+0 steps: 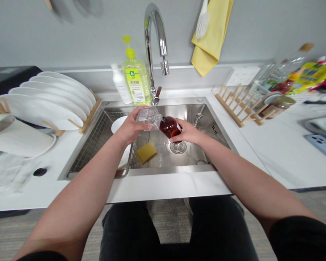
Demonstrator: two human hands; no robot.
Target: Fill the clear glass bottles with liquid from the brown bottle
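Note:
Over the sink, my left hand is closed round a clear, square-sided bottle, tipped so its neck points right. My right hand grips a dark amber bottle with a pale label, tilted so its mouth points up and left. The two necks meet or nearly touch; whether liquid passes between them I cannot make out. Below them on the sink floor lies a yellow sponge. The drain sits under the amber bottle.
A wire rack with white dishes fills the sink's left side. Behind stand a chrome faucet, a green soap pump bottle and a white bottle. White plates stand at left; a wooden rack and jar at right.

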